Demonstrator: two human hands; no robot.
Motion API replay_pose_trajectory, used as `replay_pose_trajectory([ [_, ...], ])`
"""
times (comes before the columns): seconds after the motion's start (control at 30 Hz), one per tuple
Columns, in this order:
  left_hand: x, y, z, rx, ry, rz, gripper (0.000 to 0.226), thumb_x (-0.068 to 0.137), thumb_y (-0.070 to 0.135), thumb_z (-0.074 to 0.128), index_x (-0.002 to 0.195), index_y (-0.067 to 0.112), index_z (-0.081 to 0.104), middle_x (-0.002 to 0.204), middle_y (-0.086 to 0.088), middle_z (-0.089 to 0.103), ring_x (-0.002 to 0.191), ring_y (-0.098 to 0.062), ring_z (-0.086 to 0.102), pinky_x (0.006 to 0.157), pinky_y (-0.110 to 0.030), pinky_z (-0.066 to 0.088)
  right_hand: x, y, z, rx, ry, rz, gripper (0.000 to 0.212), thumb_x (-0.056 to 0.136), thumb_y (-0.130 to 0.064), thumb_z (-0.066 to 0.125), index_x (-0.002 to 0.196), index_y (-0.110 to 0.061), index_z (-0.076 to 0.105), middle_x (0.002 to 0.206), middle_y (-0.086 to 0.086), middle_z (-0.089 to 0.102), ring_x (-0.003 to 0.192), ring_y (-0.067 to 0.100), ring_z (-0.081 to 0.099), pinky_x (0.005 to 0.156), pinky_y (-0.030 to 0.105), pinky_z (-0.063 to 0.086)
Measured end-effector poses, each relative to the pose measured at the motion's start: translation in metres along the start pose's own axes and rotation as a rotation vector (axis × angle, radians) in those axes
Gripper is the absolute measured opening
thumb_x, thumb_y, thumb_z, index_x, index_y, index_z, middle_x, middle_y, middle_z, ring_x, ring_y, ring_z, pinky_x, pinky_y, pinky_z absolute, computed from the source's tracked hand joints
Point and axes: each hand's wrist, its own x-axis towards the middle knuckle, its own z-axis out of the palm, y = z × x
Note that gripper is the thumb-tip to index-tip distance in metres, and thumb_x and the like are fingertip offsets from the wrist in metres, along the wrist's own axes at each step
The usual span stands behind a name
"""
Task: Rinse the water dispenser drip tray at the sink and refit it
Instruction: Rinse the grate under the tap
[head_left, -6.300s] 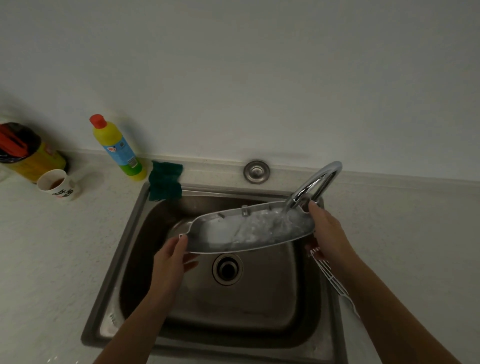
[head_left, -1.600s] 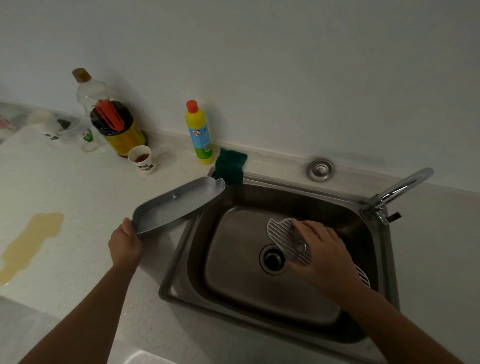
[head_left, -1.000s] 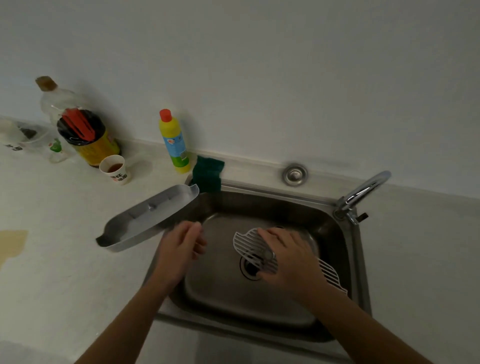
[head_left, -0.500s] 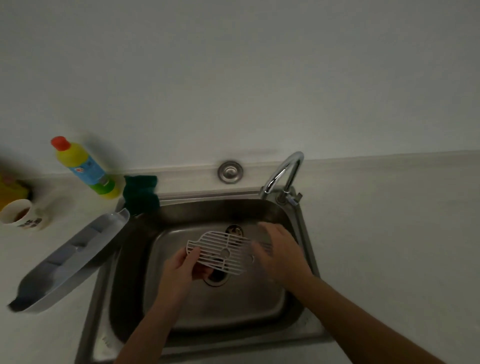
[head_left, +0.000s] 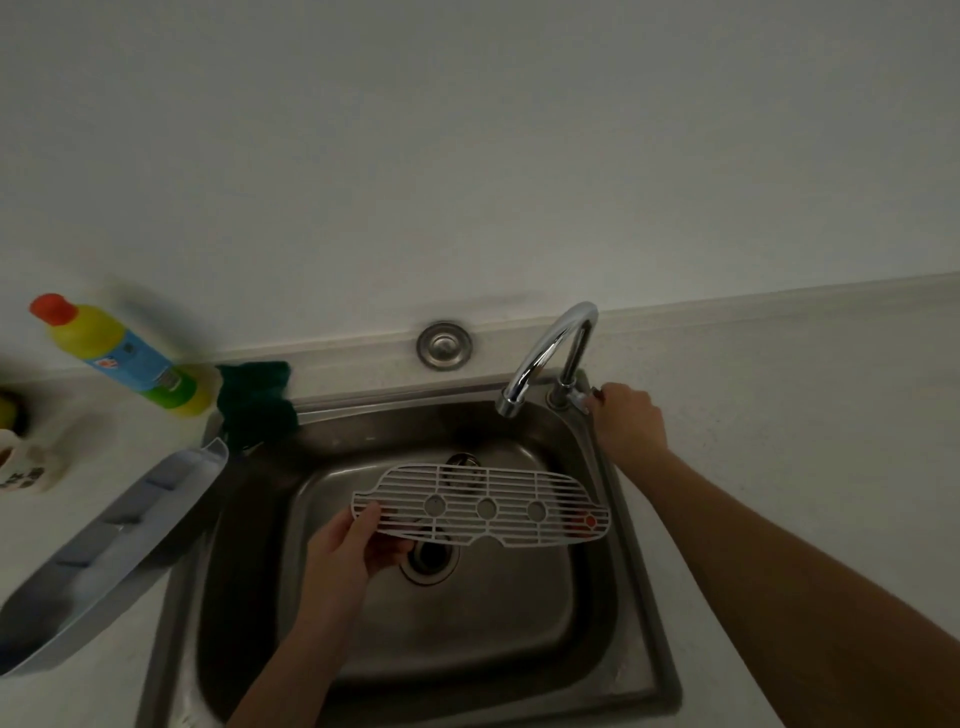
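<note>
Grate (head_left: 488, 506): pinched in left hand (head_left: 348, 545), rinse seemingly pending (tap (head_left: 545, 353) dry). Right hand (head_left: 628, 421): curled on tap handle (head_left: 584, 399). Tray (head_left: 104, 551), left of left hand: unfitted.

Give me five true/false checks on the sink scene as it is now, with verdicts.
1. The left hand holds the white grate by its left end above the sink. True.
2. The right hand is also on the white grate. False: it grips the faucet handle.
3. Water is pouring from the faucet. False: no stream is visible.
4. The grey tray lies on the counter, left of the sink. True.
5. The green sponge lies in the basin by the drain. False: it sits at the sink's back left corner, beside the yellow bottle.
</note>
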Motion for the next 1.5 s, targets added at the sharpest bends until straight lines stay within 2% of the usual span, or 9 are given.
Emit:
replay_pose_trajectory([
  [0.37, 0.013, 0.002, -0.007, -0.059, 0.002, -0.037, 0.024, 0.104, 0.015, 0.052, 0.103, 0.007, 0.074, 0.088, -0.017, 0.079, 0.07, -0.022, 0.075, 0.058, -0.026, 0.06, -0.017, 0.002, 0.005, -0.483, 0.017, -0.269, 0.012, 0.098, -0.029, 0.066, 0.105, -0.018, 0.067, 0.074, -0.005, 0.057, 0.057, 0.012, 0.054, 0.056, 0.025, 0.043],
  [0.63, 0.014, 0.01, -0.002, -0.086, -0.019, -0.01, 0.025, 0.105, 0.016, 0.05, 0.106, 0.008, 0.073, 0.092, -0.014, 0.08, 0.074, -0.02, 0.076, 0.06, -0.024, 0.06, -0.017, 0.002, 0.002, -0.564, 0.01, -0.308, 0.019, 0.096, -0.031, 0.069, 0.11, -0.018, 0.064, 0.077, -0.004, 0.057, 0.059, 0.01, 0.055, 0.058, 0.024, 0.043],
  [0.73, 0.014, 0.014, -0.001, -0.115, -0.015, -0.004, 0.025, 0.106, 0.014, 0.049, 0.105, 0.007, 0.073, 0.092, -0.014, 0.08, 0.073, -0.019, 0.076, 0.06, -0.024, 0.06, -0.017, -0.002, -0.001, -0.537, -0.015, -0.269, 0.015, 0.1, -0.032, 0.063, 0.106, -0.019, 0.066, 0.076, -0.003, 0.061, 0.061, 0.012, 0.06, 0.06, 0.026, 0.052],
  [0.9, 0.017, 0.019, 0.002, -0.17, -0.011, 0.024, 0.025, 0.106, 0.013, 0.049, 0.102, 0.008, 0.074, 0.088, -0.01, 0.08, 0.07, -0.017, 0.075, 0.06, -0.025, 0.06, -0.034, -0.008, 0.0, -0.086, -0.078, -0.07, 0.046, 0.108, -0.047, 0.036, 0.08, -0.02, 0.061, 0.067, -0.001, 0.064, 0.056, 0.012, 0.063, 0.055, 0.028, 0.053],
  [1.03, 0.023, 0.015, 0.001, -0.193, 0.004, 0.01, 0.026, 0.106, 0.014, 0.049, 0.103, 0.009, 0.074, 0.088, -0.009, 0.08, 0.071, -0.016, 0.074, 0.062, -0.026, 0.061, -0.076, -0.011, 0.017, 0.475, -0.17, 0.132, 0.053, 0.108, -0.044, 0.039, 0.076, -0.012, 0.067, 0.057, 0.004, 0.068, 0.048, 0.009, 0.065, 0.053, 0.027, 0.055],
  [1.1, 0.027, 0.013, -0.002, -0.201, 0.003, 0.002, 0.025, 0.106, 0.014, 0.049, 0.104, 0.008, 0.073, 0.083, -0.008, 0.079, 0.068, -0.015, 0.073, 0.062, -0.026, 0.062, -0.089, -0.013, 0.018, 0.702, -0.186, 0.257, 0.057, 0.106, -0.046, 0.044, 0.078, -0.005, 0.072, 0.063, 0.009, 0.073, 0.052, 0.013, 0.063, 0.054, 0.03, 0.051],
  [1.3, 0.034, 0.012, -0.019, 0.158, -0.002, 0.174, 0.014, 0.103, 0.019, 0.057, 0.108, 0.029, 0.065, 0.096, 0.0, 0.075, 0.077, -0.017, 0.069, 0.068, -0.032, 0.059, -0.099, -0.032, -0.002, 0.858, -0.267, 0.298, 0.04, 0.103, -0.042, 0.049, 0.079, -0.014, 0.067, 0.051, -0.007, 0.057, 0.049, 0.009, 0.049, 0.049, 0.027, 0.037],
  [1.4, 0.039, 0.013, -0.028, 0.326, 0.026, 0.225, 0.022, 0.102, 0.02, 0.057, 0.106, 0.041, 0.061, 0.097, -0.001, 0.07, 0.082, -0.017, 0.069, 0.065, -0.028, 0.057, -0.1, -0.043, -0.008, 0.843, -0.239, 0.191, 0.036, 0.105, -0.039, 0.048, 0.089, -0.015, 0.069, 0.067, -0.002, 0.064, 0.06, 0.012, 0.056, 0.056, 0.028, 0.045],
  [1.5, 0.042, 0.013, -0.035, 0.273, 0.032, 0.162, 0.033, 0.107, 0.01, 0.045, 0.112, 0.036, 0.065, 0.111, -0.008, 0.068, 0.098, -0.024, 0.068, 0.075, -0.03, 0.055, -0.101, -0.05, -0.012, 0.893, -0.221, 0.156, 0.03, 0.106, -0.038, 0.048, 0.099, -0.02, 0.072, 0.086, 0.009, 0.07, 0.075, 0.021, 0.066, 0.065, 0.033, 0.056],
])
